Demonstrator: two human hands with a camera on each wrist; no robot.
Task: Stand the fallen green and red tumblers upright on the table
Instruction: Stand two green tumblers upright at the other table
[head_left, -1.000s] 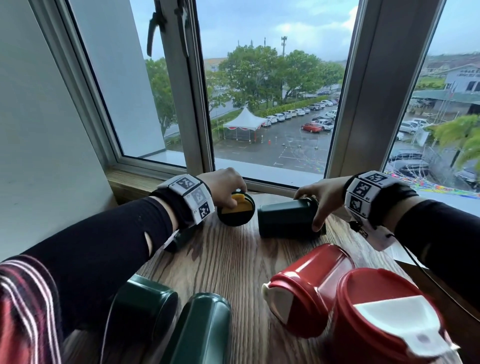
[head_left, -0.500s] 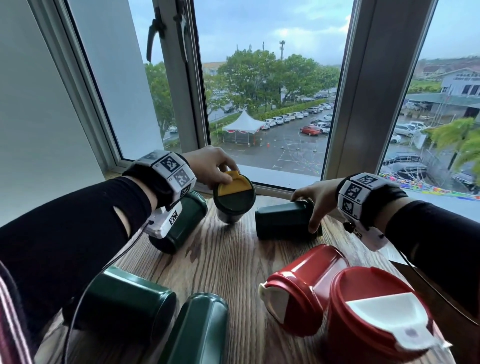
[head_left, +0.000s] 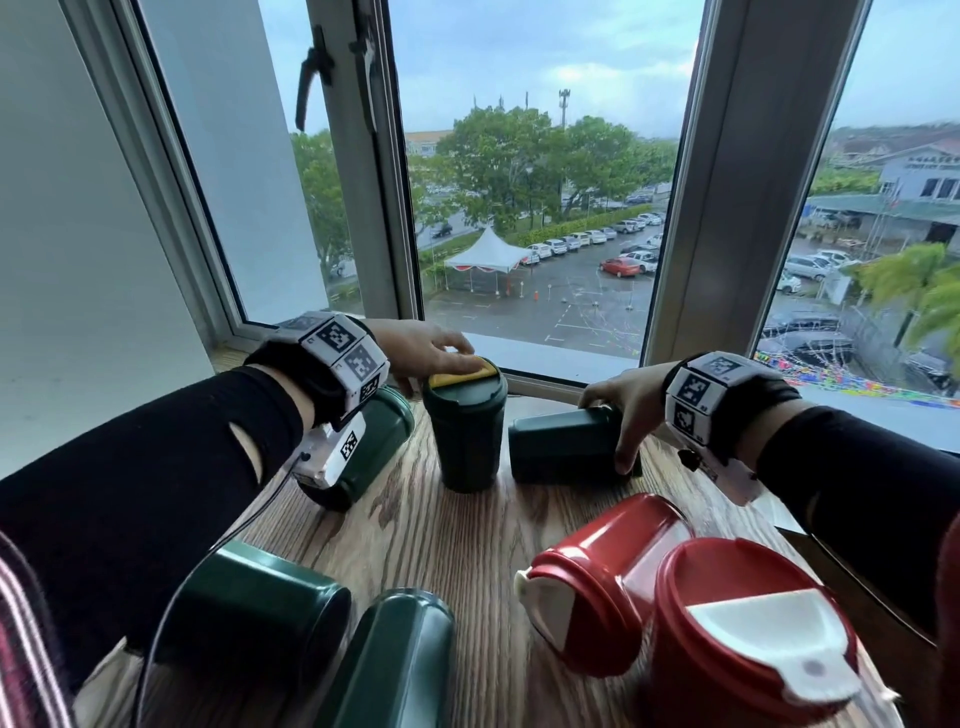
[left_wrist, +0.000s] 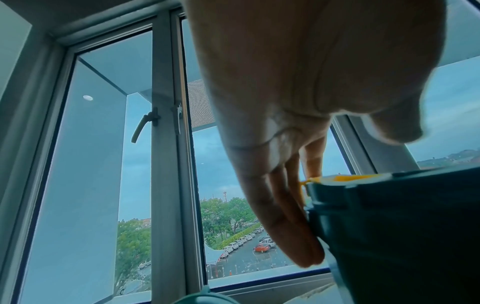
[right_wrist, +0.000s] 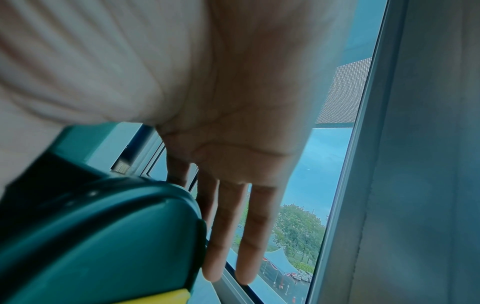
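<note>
Left hand (head_left: 421, 345): fingers draped over the lid of the upright green tumbler (head_left: 464, 426), lying straight down its far side in the left wrist view (left_wrist: 285, 226). Not a full wrap; it reads as a steadying touch on a cup just set on its base.

Upright green tumbler: stands on the worktop (head_left: 467, 545) near the window sill, yellow flap on top, base flat on the wood.

Right hand (head_left: 623, 410): laid across the lid end of the fallen tumbler (head_left: 561, 441), thumb on the near side, fingers over the far side. The right wrist view shows the fingers (right_wrist: 233, 226) long and nearly straight past the lid rim, so the hold looks like a loose cradle, likely placed to tip that end up.

Fallen tumbler: on its side, just right of the upright one, apart from it.

Other green tumblers: one lying under the left wrist (head_left: 379, 441), two more lying at the near left edge (head_left: 260, 618) (head_left: 400, 665), side by side.

Red tumblers: one on its side (head_left: 597, 587), lid toward the camera; the nearest one (head_left: 748, 634) shows its lid from above, and whether it stands or tilts is unclear.

Progress: one green clearly stood up, most left.
</note>
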